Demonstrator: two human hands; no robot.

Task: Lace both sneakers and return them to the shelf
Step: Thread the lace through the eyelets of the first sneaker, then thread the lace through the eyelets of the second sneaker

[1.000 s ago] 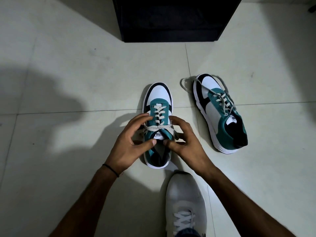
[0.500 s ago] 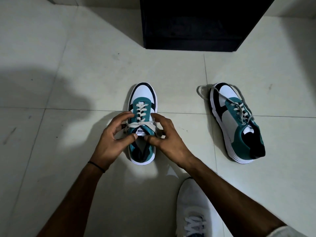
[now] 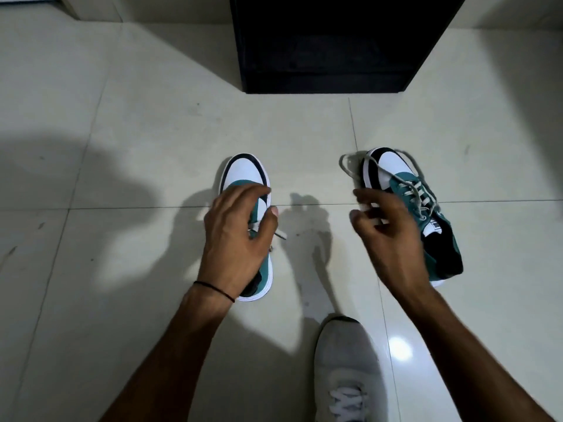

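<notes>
Left grip [image 3: 236, 236]: fingers curled over the near sneaker [image 3: 245, 175], holding what cannot be told.
Right grip [image 3: 387, 236]: wide, empty, above the far sneaker [image 3: 426, 214].
Sneakers: both on the floor [image 3: 122, 147], well apart.
Shelf [image 3: 332, 44]: dark, beyond them.

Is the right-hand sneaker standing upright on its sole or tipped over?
Tipped. The right sneaker leans onto its outer side, its white sole edge facing the right hand, and its loose lace trails on the floor.

Glossy tile floor [image 3: 152, 147] — smooth teal-and-white sneaker [image 3: 243, 172] uppers, woven cloth laces [image 3: 417, 193] — matt black shelf [image 3: 329, 56].
</notes>
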